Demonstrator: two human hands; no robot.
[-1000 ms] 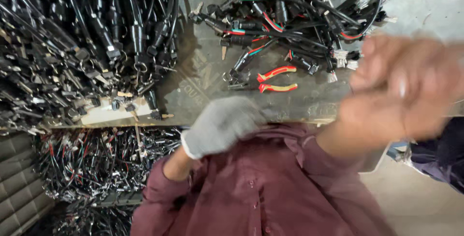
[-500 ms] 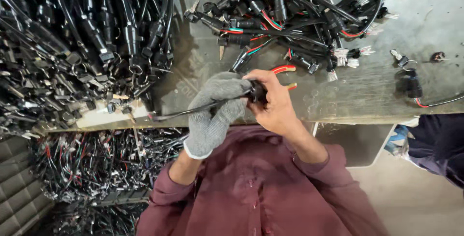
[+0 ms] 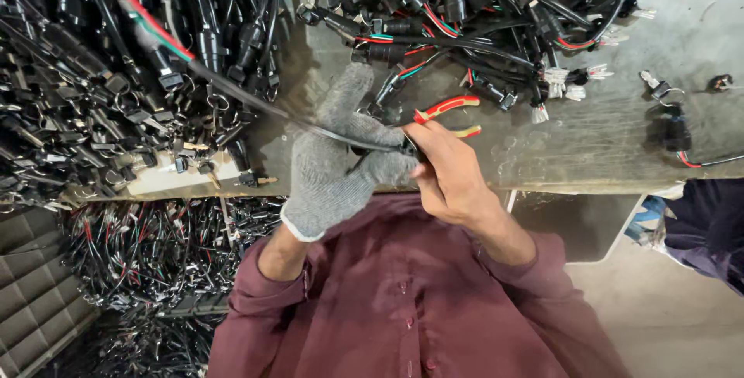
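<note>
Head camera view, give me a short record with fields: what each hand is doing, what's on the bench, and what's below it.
left hand: grey knit glove, gripping a black cable
right hand: bare, pinching the cable's end against the glove
pliers: red and yellow handles, lying on the bench just beyond the hands
bench: grey worn top, black cable heaps left and top
below bench: more cable bundles

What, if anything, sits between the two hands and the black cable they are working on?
Nothing visible does. The gloved left hand and the bare right hand both grip the black cable directly, above the bench edge. The red-handled pliers lie just beyond, apart.
</note>
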